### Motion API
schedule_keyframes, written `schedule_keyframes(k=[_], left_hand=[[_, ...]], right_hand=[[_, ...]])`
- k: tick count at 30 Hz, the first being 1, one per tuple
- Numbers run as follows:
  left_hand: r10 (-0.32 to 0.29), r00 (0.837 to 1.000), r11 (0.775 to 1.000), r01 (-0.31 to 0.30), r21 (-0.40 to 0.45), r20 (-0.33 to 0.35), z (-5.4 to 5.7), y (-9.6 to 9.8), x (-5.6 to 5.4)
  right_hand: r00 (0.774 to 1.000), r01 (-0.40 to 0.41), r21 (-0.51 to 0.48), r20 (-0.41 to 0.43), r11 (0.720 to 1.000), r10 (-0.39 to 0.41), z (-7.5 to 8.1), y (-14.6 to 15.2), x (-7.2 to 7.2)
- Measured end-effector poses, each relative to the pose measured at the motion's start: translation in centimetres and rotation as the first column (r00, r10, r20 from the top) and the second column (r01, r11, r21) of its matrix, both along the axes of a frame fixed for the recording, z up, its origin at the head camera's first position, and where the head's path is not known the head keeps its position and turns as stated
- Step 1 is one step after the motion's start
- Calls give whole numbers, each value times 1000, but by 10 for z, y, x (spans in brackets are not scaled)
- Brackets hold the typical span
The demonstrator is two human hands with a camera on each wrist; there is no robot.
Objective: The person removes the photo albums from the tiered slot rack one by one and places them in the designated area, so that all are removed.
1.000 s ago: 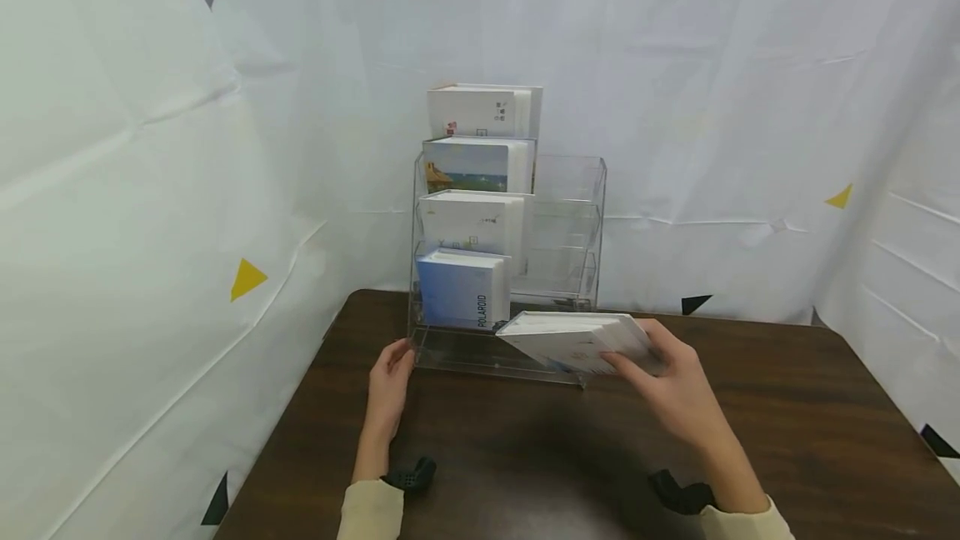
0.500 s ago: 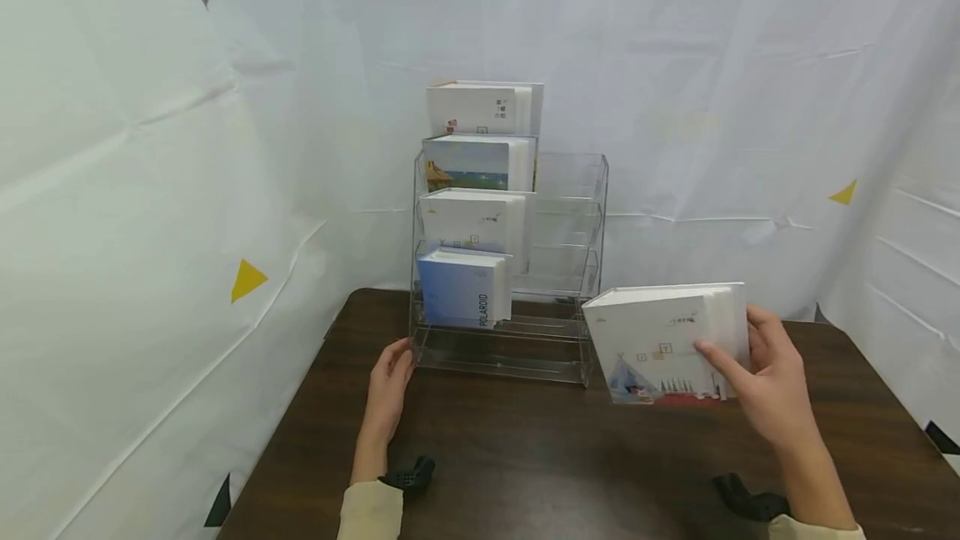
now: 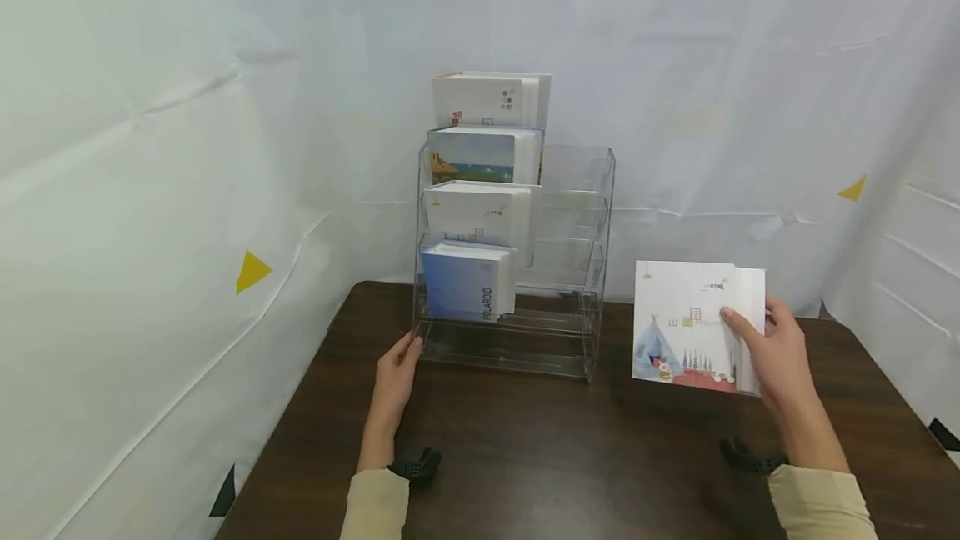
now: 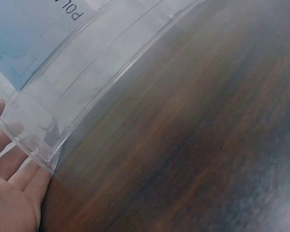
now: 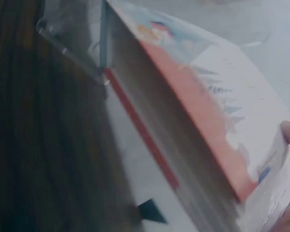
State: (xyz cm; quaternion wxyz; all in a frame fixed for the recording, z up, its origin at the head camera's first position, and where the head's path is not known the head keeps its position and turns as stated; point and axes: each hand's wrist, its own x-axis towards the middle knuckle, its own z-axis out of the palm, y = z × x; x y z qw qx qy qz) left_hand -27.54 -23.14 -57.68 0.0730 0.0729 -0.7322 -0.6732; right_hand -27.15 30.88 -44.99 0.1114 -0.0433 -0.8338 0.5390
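Note:
In the head view, a clear acrylic display rack [image 3: 558, 365] stands on the dark wooden table. My left hand [image 3: 395, 365] holds its front left corner; the left wrist view shows fingers [image 4: 26, 176] seen partly through the clear side panel. My right hand [image 3: 780, 357] grips the right edge of a thick white photo album [image 3: 675, 290], thumb on the cover and fingers behind. That album is held up right of the rack, its tent picture facing me. In the right wrist view its page edges and red-bottomed cover [image 5: 198, 104] show.
On the rack's left side, one per tier, stand a blue POLAROID album [image 3: 457, 282], a white album [image 3: 472, 215], a seaside-picture album [image 3: 480, 157] and another white album [image 3: 480, 98] at the top. A white curtain [image 3: 750, 107] hangs behind the table [image 3: 525, 457].
My right hand has carried the white album from in front of the rack to its right and turned it upright, cover toward me. The left hand stays at the rack's corner.

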Motion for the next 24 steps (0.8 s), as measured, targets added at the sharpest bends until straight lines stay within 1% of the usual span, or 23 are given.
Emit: schedule_keyframes(k=[1,4,6,8,11,14,17,19,21,24], left_hand=[[6,1000,1000,-6,-2,3,1,0,0],[10,1000,1000,-10,-3,6,3,0,1],[7,1000,1000,-7,-2,10,5,1,3],[5,1000,1000,-5,3,20,6,1,4],[-4,1000,1000,4,19,29,7,0,4],[-7,1000,999,6,32,29,6,-1,2],[-1,1000,999,0,42,16,5,-2,1],[-1,1000,999,0,50,6,4,-2,-1],[-1,1000,998,1,57,-4,4,-2,-1],[-13,1000,997,15,79,-25,2,-2,-1]], right_hand=[[999,-2,4,33,1000,1,-2,2,-8],[997,-37,5,75,999,37,-11,8,-30],[991,-62,0,120,998,62,-16,11,-42],[980,-71,-20,183,997,74,-20,14,-51],[955,-61,-46,288,997,71,-24,14,-61],[928,-63,-78,362,995,87,-27,10,-72],[906,-91,-91,407,992,121,-30,6,-82],[897,-111,-85,419,990,137,-32,3,-87],[892,-122,-54,432,991,133,-35,0,-90],[882,-118,-3,458,993,106,-39,-3,-94]])
